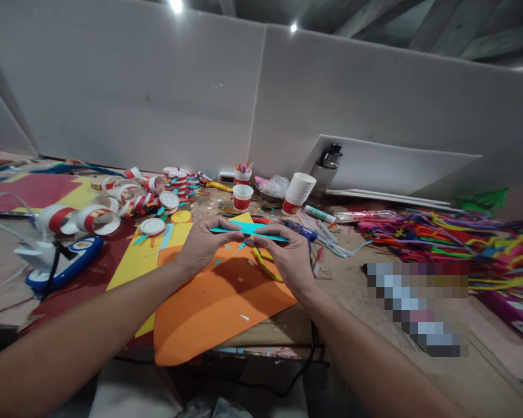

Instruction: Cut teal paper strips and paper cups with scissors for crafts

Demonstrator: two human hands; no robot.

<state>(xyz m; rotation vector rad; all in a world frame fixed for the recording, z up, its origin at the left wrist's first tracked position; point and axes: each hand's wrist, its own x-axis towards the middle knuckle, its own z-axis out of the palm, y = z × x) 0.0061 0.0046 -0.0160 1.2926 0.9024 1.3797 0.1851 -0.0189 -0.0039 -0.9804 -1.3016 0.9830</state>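
Between my two hands a folded strip of light-blue paper (249, 228) is held level above the table. My left hand (209, 244) pinches its left end between thumb and fingers. At the other end, my right hand (290, 255) pinches it the same way. Beneath lies a large sheet of orange paper (213, 313) with small paper scraps on it. Yellow-handled scissors (265, 268) rest just under my right hand, their blades partly hidden. A yellow paper sheet (133, 270) shows left of the orange one.
Cut paper-cup rings (98, 219) and a blue power strip (65, 267) lie at left. A paper cup (243, 198), a cup stack (300, 191) and a bottle (325, 165) stand behind. Colourful pipe cleaners (436, 238) are heaped at right, near a blurred-out device (414, 307).
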